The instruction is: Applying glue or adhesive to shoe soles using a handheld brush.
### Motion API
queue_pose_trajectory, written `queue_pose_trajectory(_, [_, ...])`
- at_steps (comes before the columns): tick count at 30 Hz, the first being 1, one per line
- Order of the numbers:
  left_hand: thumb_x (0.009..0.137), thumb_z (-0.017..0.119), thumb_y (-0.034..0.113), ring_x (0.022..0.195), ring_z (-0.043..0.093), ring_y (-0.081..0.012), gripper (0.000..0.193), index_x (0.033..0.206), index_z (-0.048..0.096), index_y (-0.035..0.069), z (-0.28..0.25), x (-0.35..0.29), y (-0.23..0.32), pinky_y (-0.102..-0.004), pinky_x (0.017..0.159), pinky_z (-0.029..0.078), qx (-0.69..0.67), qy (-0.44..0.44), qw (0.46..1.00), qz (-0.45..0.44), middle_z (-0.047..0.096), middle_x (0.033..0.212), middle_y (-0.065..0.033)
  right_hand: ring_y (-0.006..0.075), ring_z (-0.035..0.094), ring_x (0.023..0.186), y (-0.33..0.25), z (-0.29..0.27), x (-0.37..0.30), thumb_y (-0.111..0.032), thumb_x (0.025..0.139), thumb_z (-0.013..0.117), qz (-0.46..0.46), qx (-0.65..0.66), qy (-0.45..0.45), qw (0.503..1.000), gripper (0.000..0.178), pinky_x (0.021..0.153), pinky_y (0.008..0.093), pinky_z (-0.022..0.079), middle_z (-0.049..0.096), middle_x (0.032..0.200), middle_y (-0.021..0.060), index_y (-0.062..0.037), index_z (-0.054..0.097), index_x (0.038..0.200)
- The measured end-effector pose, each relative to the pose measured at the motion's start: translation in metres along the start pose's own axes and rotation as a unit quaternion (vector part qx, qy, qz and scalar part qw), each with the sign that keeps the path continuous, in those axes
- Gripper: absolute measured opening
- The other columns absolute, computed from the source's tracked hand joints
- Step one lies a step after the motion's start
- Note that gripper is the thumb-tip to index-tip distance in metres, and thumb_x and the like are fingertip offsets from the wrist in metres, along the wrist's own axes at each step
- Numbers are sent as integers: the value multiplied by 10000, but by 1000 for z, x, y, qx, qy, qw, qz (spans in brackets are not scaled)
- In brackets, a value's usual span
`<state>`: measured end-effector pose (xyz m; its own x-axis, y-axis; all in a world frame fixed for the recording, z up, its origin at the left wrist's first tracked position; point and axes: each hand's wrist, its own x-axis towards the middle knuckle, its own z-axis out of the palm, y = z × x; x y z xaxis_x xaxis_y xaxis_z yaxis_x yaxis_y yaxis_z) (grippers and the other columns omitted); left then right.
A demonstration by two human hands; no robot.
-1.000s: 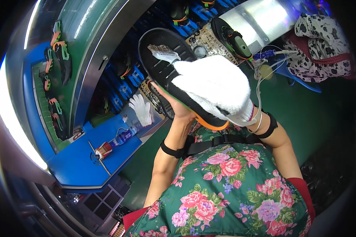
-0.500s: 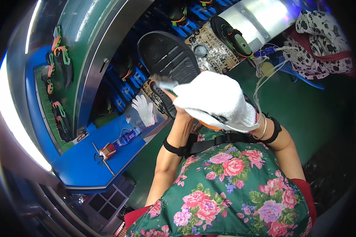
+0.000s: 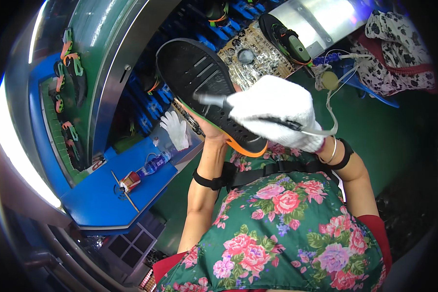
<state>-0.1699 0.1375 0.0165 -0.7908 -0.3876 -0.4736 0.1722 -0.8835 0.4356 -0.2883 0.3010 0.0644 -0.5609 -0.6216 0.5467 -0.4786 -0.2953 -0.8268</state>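
My left hand (image 3: 210,130) is bare and holds a black shoe sole with an orange and green edge (image 3: 199,82) from underneath, tread side up. My right hand (image 3: 277,112), in a white glove, grips a brush (image 3: 214,100) whose light tip rests on the middle of the sole. A thin cord runs from the brush back along the glove's wrist.
A spare white glove (image 3: 176,129) lies on the blue bench edge, near a plastic bottle (image 3: 153,165) and a small red item (image 3: 130,182). Another shoe (image 3: 289,41) rests on patterned paper (image 3: 250,61) ahead. Several shoe parts sit on the conveyor (image 3: 65,92) at left.
The gloved right hand has drawn back toward the sole's near end, uncovering more of the tread. The sole now sits higher and more to the left.
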Motion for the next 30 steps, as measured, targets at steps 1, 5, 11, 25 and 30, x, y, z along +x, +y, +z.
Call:
queue_pose_trajectory(1, [748, 265, 986, 950, 646, -292, 1139, 1255, 525, 0, -6, 6, 4, -443, 867, 535, 57, -93, 994, -2, 648, 1064, -192, 271, 704, 864, 0, 3, -2, -125, 811, 765, -33, -44, -10, 998, 250, 772, 374, 566, 749, 1042, 85, -89, 751, 1058])
queue_pose_trajectory(5, [686, 273, 1028, 899, 625, -311, 1212, 1188, 552, -39, 1, 6, 0, -433, 821, 521, 38, -201, 976, -70, 636, 1005, -200, 252, 703, 881, -9, 21, -18, -127, 795, 813, -47, -45, -14, 998, 260, 799, 369, 573, 746, 1022, 71, -99, 754, 1047])
queue_pose_trajectory(11, [729, 325, 986, 886, 621, -303, 1131, 1212, 539, -14, 11, 10, 11, -446, 825, 518, 54, -195, 979, -19, 631, 993, -174, 257, 695, 850, -5, 8, -14, -74, 775, 798, -18, -20, -24, 999, 280, 750, 359, 564, 749, 1003, 73, -97, 762, 1052])
queue_pose_trajectory(25, [740, 376, 965, 876, 584, -305, 1082, 1268, 552, 38, 15, 14, 26, -450, 826, 484, 76, -183, 979, 41, 612, 995, -155, 236, 704, 863, -19, 17, -22, -53, 778, 799, 26, 11, -19, 999, 248, 725, 350, 561, 754, 996, 76, -88, 762, 1020])
queue_pose_trajectory(30, [725, 314, 985, 851, 614, -325, 1120, 1235, 556, 17, 20, 14, 28, -448, 777, 518, 73, -165, 981, 66, 626, 962, -179, 241, 714, 857, -13, 9, -21, -19, 758, 795, 71, 35, 3, 997, 214, 736, 346, 560, 758, 983, 94, -43, 754, 966])
